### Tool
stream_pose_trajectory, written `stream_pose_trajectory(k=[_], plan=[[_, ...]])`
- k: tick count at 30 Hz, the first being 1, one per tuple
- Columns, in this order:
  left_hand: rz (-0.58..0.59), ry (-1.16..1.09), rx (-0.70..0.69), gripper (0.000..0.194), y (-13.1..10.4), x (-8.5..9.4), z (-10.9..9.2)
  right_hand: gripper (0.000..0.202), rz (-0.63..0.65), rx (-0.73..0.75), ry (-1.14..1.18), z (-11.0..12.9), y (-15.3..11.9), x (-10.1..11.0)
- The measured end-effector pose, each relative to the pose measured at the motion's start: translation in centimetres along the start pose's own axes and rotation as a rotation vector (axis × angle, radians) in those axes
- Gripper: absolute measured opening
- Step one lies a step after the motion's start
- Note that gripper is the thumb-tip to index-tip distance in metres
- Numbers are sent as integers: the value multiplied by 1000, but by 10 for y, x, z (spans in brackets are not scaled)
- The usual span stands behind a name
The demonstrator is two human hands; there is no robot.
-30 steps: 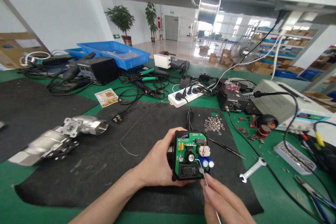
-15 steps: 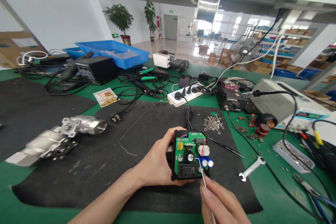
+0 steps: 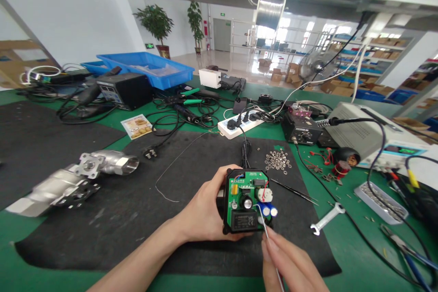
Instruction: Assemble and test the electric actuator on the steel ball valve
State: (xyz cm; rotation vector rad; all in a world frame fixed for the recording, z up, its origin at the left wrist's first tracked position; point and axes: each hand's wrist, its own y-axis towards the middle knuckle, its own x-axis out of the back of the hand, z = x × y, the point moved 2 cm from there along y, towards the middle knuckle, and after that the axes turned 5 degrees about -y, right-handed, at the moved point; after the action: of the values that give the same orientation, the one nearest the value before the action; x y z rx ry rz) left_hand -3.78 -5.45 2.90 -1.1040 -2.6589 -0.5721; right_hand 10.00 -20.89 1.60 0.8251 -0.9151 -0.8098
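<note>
In the head view, my left hand (image 3: 205, 214) is wrapped round the left side of a black housing (image 3: 226, 226) with a green circuit board (image 3: 252, 189) facing me. The board carries a black block, a round black knob-like part, blue capacitors and a white round part. My right hand (image 3: 285, 255) pinches a thin metal rod (image 3: 271, 242), whose bent tip rests at or just over the board, between the knob-like part and the blue capacitors. A black cable (image 3: 245, 148) runs behind the housing.
Steel valves (image 3: 65, 182) lie at left on the black mat (image 3: 137, 219). Tweezers (image 3: 294, 191), small washers (image 3: 278, 160), a wrench (image 3: 327, 219), a tray of small parts (image 3: 381, 203) and pliers (image 3: 404, 244) are at right. A power strip (image 3: 239, 127) stands behind.
The right fingers and the rod have shifted very slightly, with the rod's bent tip still at the same part of the board. The left hand's hold is the same.
</note>
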Motion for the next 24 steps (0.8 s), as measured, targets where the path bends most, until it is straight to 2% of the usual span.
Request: stream_pose_trajectory(k=[9,15,19,24], plan=[[9,-15,13,99,0,-1,1,35,3,-19,1,0,3,0],[11,-23,21,98,0,-1,1,24,-42,47,35,3,17,2],[13,-7,16,98,1,0,0,30,39,58,15,2,19,5],[13,21,6,98,2,1,-2,32,48,47,-21,3,18,7]])
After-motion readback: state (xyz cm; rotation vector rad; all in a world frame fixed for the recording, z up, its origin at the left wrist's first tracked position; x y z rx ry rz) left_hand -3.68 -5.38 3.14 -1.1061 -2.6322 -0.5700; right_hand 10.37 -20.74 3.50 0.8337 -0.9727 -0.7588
